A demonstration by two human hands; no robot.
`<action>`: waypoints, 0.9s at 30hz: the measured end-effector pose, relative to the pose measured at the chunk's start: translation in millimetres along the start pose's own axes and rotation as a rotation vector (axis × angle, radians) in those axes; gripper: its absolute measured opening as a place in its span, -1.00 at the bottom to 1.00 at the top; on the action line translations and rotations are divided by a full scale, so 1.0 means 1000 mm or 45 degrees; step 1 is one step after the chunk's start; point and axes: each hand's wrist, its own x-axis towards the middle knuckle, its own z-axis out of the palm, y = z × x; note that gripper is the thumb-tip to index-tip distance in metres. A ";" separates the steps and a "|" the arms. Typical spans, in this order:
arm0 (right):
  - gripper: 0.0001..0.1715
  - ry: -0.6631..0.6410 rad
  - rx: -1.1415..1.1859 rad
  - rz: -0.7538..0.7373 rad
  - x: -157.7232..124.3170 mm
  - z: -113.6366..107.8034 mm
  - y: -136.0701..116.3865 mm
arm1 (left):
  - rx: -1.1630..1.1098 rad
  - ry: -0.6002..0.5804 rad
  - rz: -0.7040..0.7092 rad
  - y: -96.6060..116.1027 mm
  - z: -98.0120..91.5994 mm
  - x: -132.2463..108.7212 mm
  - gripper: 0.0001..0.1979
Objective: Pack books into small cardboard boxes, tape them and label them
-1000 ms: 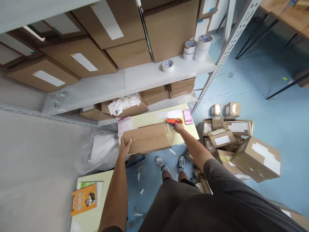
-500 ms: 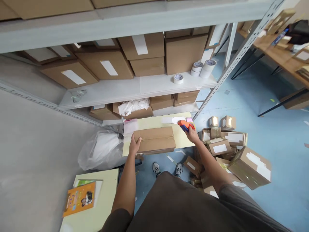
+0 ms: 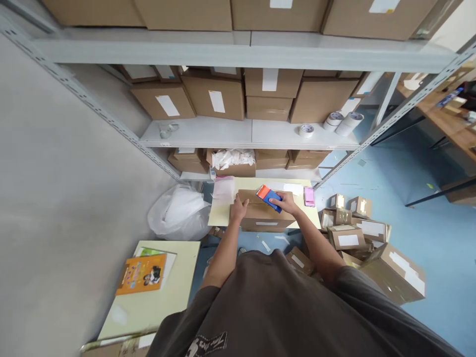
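A long cardboard box (image 3: 264, 221) lies on the pale yellow table in front of me, a white label on its near side. My left hand (image 3: 238, 208) grips the left end of this box, thumb and fingers bent over its edge. My right hand (image 3: 286, 203) is closed round an orange and blue tape dispenser (image 3: 270, 197), held over the top of the box. From this angle I cannot tell whether the dispenser touches the cardboard. A pink phone-like object (image 3: 309, 196) lies at the table's right end, near white paper (image 3: 293, 189).
Metal shelving (image 3: 238, 52) with boxes rises behind the table; tape rolls (image 3: 306, 130) sit on its middle shelf. Cardboard boxes (image 3: 348, 240) are piled on the floor at right. A white plastic bag (image 3: 178, 213) and a side table with an orange book (image 3: 141, 273) are at left.
My right hand has brought the tape dispenser from the table's right side to above the box. The box now shows its labelled near side. My view has shifted.
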 end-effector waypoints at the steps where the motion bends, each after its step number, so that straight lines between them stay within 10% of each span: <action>1: -0.32 -0.060 -0.037 0.030 0.004 0.001 0.000 | -0.023 -0.002 0.000 -0.001 0.000 0.000 -0.13; 11: -0.22 -0.208 -0.158 0.151 -0.001 -0.002 0.003 | -0.412 0.140 0.091 -0.007 0.002 -0.017 -0.11; 16: -0.24 -0.231 -0.164 0.139 0.001 -0.001 0.009 | -0.509 0.424 0.146 0.003 -0.005 -0.033 -0.53; 22: -0.27 -0.239 -0.152 0.084 -0.001 -0.001 0.006 | -1.031 -0.013 0.089 0.020 -0.015 -0.029 -0.39; 27: -0.28 -0.279 -0.217 0.083 0.002 0.001 -0.006 | -1.149 0.035 0.233 0.023 -0.019 -0.023 -0.55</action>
